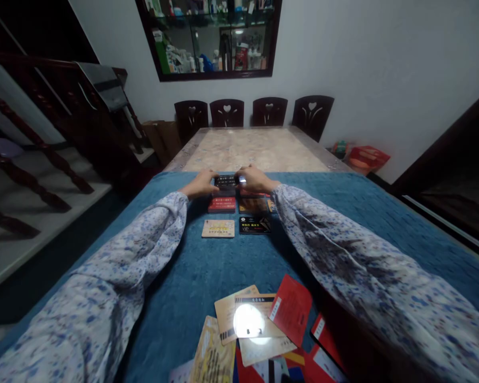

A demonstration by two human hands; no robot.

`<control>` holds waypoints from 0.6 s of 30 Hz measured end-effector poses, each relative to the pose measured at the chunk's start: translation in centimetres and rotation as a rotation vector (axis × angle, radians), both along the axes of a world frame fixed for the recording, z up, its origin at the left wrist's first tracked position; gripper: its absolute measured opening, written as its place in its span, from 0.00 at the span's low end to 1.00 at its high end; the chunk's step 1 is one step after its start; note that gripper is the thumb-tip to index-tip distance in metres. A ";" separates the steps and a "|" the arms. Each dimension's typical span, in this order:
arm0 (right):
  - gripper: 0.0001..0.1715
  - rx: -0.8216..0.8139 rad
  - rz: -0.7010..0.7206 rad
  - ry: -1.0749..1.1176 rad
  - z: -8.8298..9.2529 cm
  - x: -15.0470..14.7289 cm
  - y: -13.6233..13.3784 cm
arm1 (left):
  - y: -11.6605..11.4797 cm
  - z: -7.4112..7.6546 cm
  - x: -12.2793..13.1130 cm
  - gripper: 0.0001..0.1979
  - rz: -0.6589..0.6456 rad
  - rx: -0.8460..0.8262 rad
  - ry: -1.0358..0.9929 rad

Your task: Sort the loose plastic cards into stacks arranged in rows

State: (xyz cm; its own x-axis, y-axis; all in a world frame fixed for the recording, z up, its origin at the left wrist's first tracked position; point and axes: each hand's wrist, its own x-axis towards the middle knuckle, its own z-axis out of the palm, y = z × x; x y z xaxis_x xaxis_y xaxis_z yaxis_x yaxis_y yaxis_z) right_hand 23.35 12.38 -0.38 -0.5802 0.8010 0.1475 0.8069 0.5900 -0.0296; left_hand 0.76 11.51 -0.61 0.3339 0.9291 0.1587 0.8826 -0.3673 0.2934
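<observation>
At the far end of the blue cloth, my left hand (202, 183) has its fingers against the left edge of a black card stack (225, 182). My right hand (255, 179) is at that stack's right side, fingers curled over something dark and shiny that is mostly hidden. Just nearer lie a red card stack (222, 205) and a brown card (253, 206). A cream card (218, 229) and a black VIP card (255, 225) form the nearest row. Close to me is a loose pile of cards, with a beige card (259, 314) under a bright glare and a red card (291, 308).
The blue cloth (207, 276) covers the near table; a patterned cover (247, 146) shows beyond it. Several dark chairs (227, 113) stand at the far end. A wooden railing (35, 133) runs at the left, and red bags (367, 157) are on the floor at the right.
</observation>
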 end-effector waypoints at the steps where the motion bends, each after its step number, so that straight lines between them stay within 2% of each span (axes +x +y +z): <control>1: 0.26 -0.001 0.000 -0.006 -0.1 -0.2 0.4 | 0.3 0.0 0.0 0.26 0.010 -0.001 0.001; 9: 0.24 0.010 -0.042 -0.072 -0.5 -1.6 3.3 | 2.1 -0.1 0.3 0.21 0.089 -0.009 0.034; 18: 0.28 -0.017 -0.104 -0.089 -1.7 -2.6 6.2 | 4.1 -0.3 0.8 0.21 0.109 -0.116 0.093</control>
